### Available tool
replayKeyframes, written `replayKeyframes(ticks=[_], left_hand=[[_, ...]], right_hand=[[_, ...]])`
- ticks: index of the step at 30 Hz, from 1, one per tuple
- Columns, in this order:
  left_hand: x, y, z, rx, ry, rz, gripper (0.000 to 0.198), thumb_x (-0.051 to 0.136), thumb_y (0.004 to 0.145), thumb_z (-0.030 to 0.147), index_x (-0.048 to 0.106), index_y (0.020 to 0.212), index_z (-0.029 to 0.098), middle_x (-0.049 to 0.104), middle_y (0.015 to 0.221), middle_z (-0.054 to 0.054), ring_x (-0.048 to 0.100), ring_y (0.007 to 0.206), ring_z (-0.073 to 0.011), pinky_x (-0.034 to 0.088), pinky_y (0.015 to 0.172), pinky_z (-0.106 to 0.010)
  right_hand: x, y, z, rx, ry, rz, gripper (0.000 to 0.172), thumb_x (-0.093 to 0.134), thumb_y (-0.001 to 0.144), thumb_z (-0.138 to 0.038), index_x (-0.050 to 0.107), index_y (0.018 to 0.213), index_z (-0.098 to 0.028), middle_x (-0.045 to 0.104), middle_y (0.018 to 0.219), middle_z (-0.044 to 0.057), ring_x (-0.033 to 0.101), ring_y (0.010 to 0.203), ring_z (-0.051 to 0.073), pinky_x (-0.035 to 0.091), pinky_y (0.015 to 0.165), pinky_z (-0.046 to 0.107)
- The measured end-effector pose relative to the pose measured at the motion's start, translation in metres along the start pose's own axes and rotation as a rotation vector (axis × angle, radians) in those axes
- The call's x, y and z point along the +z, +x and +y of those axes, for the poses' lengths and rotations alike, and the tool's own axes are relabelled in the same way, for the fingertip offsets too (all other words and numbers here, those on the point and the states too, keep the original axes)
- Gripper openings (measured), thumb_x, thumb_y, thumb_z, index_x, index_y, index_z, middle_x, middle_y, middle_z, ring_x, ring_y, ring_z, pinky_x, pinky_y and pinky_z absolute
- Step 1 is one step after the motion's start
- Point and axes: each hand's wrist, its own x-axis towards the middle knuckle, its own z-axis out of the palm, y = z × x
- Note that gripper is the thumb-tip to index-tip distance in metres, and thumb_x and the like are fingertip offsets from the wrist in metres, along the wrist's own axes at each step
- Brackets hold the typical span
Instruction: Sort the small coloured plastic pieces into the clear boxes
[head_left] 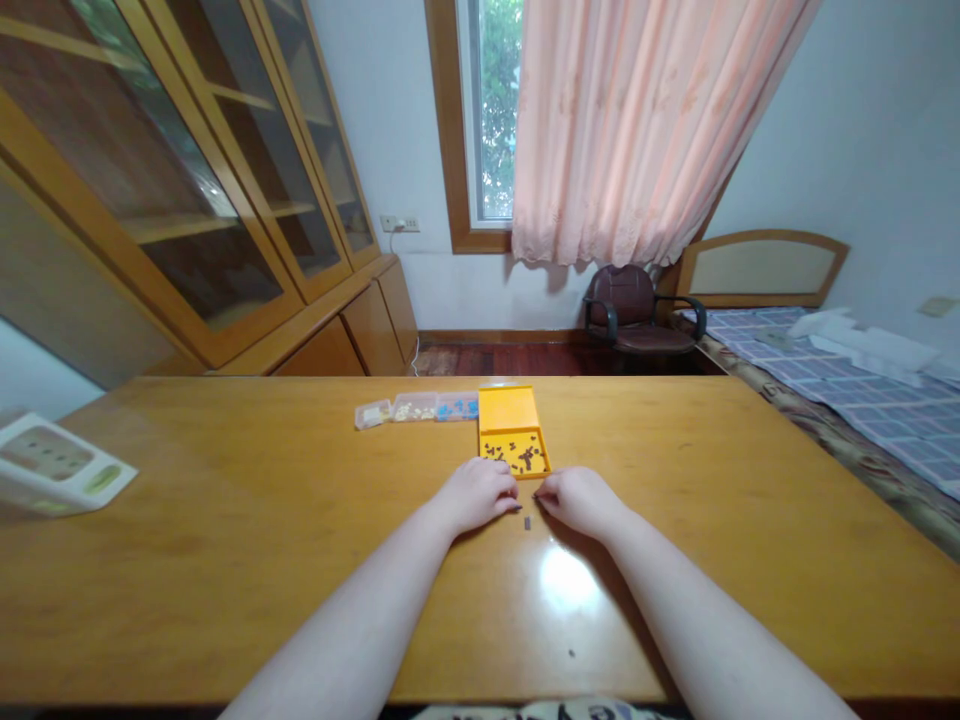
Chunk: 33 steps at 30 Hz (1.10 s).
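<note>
An open yellow box (512, 428) lies on the wooden table (225, 480), its near tray holding several small dark pieces (520, 458). My left hand (480, 494) rests just in front of the box with its fingers curled together, the tips pinched near a tiny dark piece. My right hand (576, 499) sits beside it, fingers also curled and pinched toward the left hand. A small grey piece (527, 523) lies on the table between and just below the two hands. What the fingertips hold is too small to name.
Three small clear bags (417, 408) with white and blue pieces lie left of the box. A white carton (52, 470) sits at the table's left edge. Glass-door cabinets stand left, a chair (637, 315) under the curtained window, and a bed at right.
</note>
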Motion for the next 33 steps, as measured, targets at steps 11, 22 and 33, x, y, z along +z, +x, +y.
replayKeyframes(ticks=[11, 22, 33], left_hand=[[-0.002, 0.002, 0.005, 0.011, 0.032, -0.023, 0.015, 0.055, 0.084, 0.029, 0.067, 0.081, 0.021, 0.065, 0.082, -0.002, 0.058, 0.076, -0.0154, 0.043, 0.070, -0.026], [-0.001, 0.003, 0.005, 0.027, 0.055, -0.026, 0.013, 0.056, 0.082, 0.026, 0.067, 0.078, 0.020, 0.065, 0.080, -0.002, 0.059, 0.075, -0.0157, 0.044, 0.068, -0.025], [0.000, 0.001, 0.001, -0.080, 0.034, 0.156, 0.012, 0.055, 0.084, 0.027, 0.065, 0.081, 0.020, 0.064, 0.083, -0.002, 0.059, 0.078, -0.0154, 0.043, 0.072, -0.027]], right_hand=[[0.010, 0.002, 0.002, -0.080, 0.001, 0.170, 0.024, 0.050, 0.084, -0.028, 0.069, 0.071, -0.021, 0.070, 0.071, 0.005, 0.061, 0.062, 0.016, 0.037, 0.058, 0.024], [0.019, 0.012, 0.020, 0.197, 0.326, 0.469, 0.026, 0.050, 0.085, -0.028, 0.067, 0.102, -0.019, 0.070, 0.086, 0.006, 0.062, 0.073, 0.016, 0.044, 0.068, 0.025], [-0.007, -0.003, 0.025, 0.050, 0.410, -0.091, 0.013, 0.063, 0.070, -0.030, 0.070, 0.079, -0.023, 0.068, 0.070, -0.001, 0.057, 0.060, 0.012, 0.036, 0.055, 0.021]])
